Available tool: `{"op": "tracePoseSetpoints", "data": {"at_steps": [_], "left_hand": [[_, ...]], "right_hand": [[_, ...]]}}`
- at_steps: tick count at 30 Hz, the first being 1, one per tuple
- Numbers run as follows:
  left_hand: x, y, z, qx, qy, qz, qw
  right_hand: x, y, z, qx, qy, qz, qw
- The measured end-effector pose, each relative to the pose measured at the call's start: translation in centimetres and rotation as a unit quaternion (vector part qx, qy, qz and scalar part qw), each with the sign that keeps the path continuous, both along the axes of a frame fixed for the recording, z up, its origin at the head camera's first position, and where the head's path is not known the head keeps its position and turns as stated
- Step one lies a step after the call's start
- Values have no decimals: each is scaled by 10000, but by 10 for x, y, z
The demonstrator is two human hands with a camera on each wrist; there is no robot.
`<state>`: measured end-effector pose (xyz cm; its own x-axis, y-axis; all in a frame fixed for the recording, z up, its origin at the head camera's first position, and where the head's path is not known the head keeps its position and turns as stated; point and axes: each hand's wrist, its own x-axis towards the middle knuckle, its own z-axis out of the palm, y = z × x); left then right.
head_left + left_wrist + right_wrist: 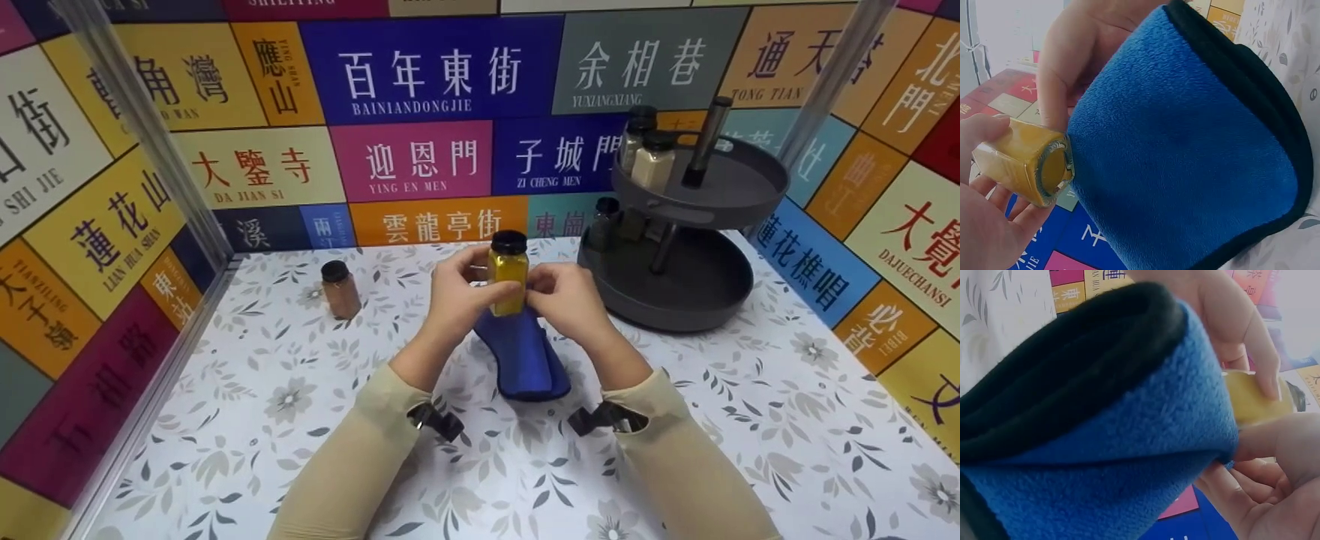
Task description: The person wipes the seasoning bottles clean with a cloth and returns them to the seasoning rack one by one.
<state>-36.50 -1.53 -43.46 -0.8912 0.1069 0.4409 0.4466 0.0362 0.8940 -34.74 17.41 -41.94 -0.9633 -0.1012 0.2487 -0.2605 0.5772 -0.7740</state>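
Note:
My left hand (459, 296) grips a small glass spice jar (511, 266) with yellow contents and a black lid, held upright above the table. In the left wrist view, the jar's clear base (1053, 171) faces the camera, close against a cloth. My right hand (568, 301) pinches the top of that blue cloth (521, 360), which has a dark edging. From there the cloth hangs folded below the jar. The right wrist view has the right thumb and fingers (1258, 486) closed on the cloth's corner, right beside the jar.
A jar with reddish-brown contents (343, 294) stands on the leaf-patterned table (255, 420) to the left. At the back right is a dark two-tier round rack (694, 304) with jars on both tiers, among them a pale-filled jar (652, 169). Sign-printed panels (427, 67) wall the table.

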Motion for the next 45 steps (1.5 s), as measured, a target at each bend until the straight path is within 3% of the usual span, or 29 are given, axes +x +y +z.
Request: {"op": "tracePoseSetpoints", "data": {"at_steps": [6, 12, 16, 19, 26, 31, 34, 39, 45], "left_hand": [[-1, 1, -2, -76, -68, 40, 9999], [1, 2, -5, -298, -423, 108, 9986], [1, 5, -6, -365, -526, 159, 9978], [1, 7, -5, -331, -497, 234, 9979], [2, 3, 0, -211, -111, 476, 9986], [3, 0, 2, -138, 83, 419, 9990], [2, 1, 1, -166, 74, 290, 9994], [1, 4, -4, -234, 15, -1, 9997], [1, 10, -11, -256, -150, -416, 9987]], "right_hand": [[7, -1, 11, -808, 576, -383, 9943], [13, -3, 18, -2011, 1463, -529, 9671], [12, -4, 17, -2264, 1747, -523, 9568], [9, -3, 14, -2030, 1632, -576, 9638], [3, -2, 2, -752, 565, -407, 9947], [2, -3, -2, -226, 114, -112, 9996], [3, -2, 1, -237, 164, -247, 9993], [8, 1, 11, -1082, 645, -531, 9906], [12, 8, 19, -2484, 1311, -553, 9581]]}}
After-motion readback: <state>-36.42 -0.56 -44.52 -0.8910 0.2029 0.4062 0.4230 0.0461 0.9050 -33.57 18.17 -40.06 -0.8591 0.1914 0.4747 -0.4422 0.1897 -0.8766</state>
